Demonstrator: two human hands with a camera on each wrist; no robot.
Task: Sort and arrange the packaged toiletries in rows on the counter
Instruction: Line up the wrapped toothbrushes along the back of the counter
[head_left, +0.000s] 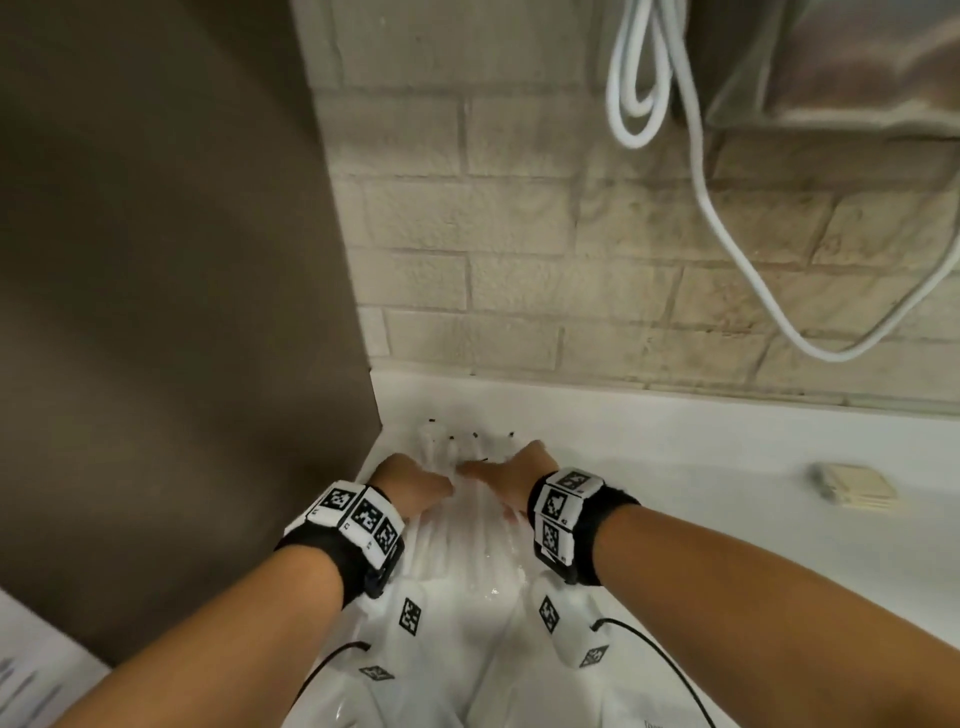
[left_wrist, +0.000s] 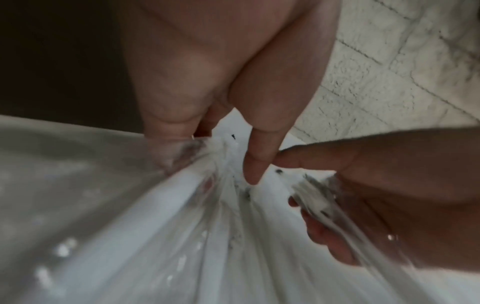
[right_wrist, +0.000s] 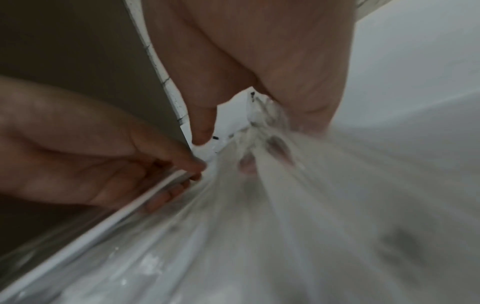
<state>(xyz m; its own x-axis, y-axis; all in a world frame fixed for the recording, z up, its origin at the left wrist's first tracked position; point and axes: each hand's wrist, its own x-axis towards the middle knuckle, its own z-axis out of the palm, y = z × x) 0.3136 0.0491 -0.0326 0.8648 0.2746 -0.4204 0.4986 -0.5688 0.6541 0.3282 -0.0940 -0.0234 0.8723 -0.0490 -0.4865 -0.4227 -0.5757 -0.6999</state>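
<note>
Clear-wrapped toiletry packets (head_left: 457, 525), number unclear, between two hands, left (head_left: 410, 486) and right (head_left: 511, 480), both gripping them.

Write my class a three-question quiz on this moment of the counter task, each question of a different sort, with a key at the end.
1. True or false: both hands are on the clear-wrapped packets lying on the white counter.
2. Multiple choice: where do the packets lie? A. against the dark panel at the counter's far left corner; B. beside the beige pad; C. under the hanging white cable.
3. Fill in: the wall behind the counter is made of pale ____.

Key
1. True: the left hand and right hand flank the bunch, fingers curled round its sides.
2. A.
3. Brick.
</note>
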